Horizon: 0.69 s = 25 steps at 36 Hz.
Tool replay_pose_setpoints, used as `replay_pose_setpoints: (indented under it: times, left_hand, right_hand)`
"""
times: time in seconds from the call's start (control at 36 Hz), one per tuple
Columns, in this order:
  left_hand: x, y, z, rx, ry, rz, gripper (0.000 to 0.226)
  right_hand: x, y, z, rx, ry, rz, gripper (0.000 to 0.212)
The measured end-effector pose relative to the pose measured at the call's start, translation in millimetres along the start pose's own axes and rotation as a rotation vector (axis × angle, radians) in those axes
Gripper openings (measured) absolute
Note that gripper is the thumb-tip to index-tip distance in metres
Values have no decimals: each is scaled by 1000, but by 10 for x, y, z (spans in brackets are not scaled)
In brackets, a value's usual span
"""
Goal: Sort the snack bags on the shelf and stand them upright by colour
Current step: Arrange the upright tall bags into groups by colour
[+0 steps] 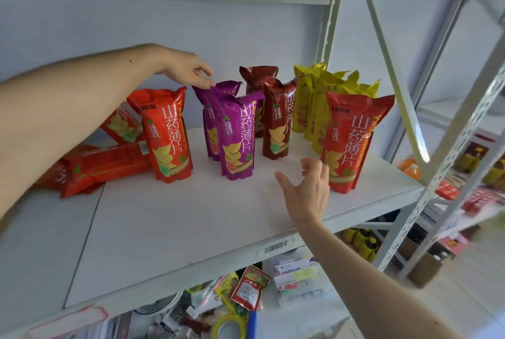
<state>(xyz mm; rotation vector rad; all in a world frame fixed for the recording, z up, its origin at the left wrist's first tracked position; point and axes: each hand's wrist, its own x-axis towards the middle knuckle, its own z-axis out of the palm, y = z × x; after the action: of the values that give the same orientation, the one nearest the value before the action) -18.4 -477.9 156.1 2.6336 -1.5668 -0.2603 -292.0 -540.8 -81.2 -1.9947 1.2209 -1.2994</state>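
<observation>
1. Leaving a wide bare stretch of white shelf (169,229) between the standing bags and the front lip; open room also between the purple bags (237,136) and the lone red bag at right (352,141).
2. Reaching from the left: left hand (188,68), fingertips pinched on the top seal of the rear purple bag.
3. Hovering low over the shelf: right hand (308,191), fingers spread and loose, holding nothing, just beside the lone red bag at right; possibly brushing it, hard to tell.
4. Standing upright from left to right: red bag (164,133), two purple bags, two dark-red bags (277,120), a yellow cluster (317,103) at the back right.
5. Lying flat at the far left: more red bags (103,166), one leaning behind.
6. Showing a pale wall behind, white metal uprights at right, mixed goods on the shelf below.
7. Reading "CRISPY" plus large Chinese characters on the bag fronts; barcode sticker (276,247) on the shelf lip.
</observation>
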Motion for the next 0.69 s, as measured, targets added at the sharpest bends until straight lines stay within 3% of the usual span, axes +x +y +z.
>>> replay_pose_setpoints:
  times: [0.14, 0.36, 0.53, 0.69]
  left_hand:
    - [-116, 50, 30, 18, 71, 21, 64]
    - [-302, 12, 76, 175, 220, 4, 83]
    - [-391, -57, 168, 189, 257, -49, 80]
    - [-546, -141, 157, 156, 190, -67, 62]
  right_hand:
    - [20, 78, -264, 23, 117, 98, 58]
    - [217, 166, -498, 3, 253, 336, 87]
    - [458, 259, -504, -1, 173, 396, 107]
    - [474, 310, -393, 85, 131, 351, 89]
